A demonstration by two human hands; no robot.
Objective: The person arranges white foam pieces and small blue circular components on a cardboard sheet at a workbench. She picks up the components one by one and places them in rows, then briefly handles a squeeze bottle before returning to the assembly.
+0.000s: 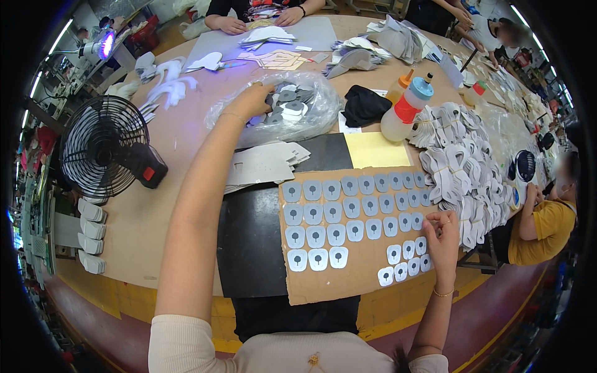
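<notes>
My left arm stretches forward, and my left hand dips into a clear plastic bag of loose grey and white cut pieces. Its fingertips are hidden among the pieces, so its grip does not show. My right hand is at the right edge of a brown cardboard sheet, with its fingers curled together; whatever is in them is too small to make out. Rows of small grey rounded patches, each with a dark mark in the middle, lie on the cardboard. A gap shows in the nearer rows.
A black fan stands at left. Grey card pieces lie beyond a black mat. A squeeze bottle, black cloth and yellow paper are ahead. Bundled cut parts heap at right. Co-workers sit opposite and at right.
</notes>
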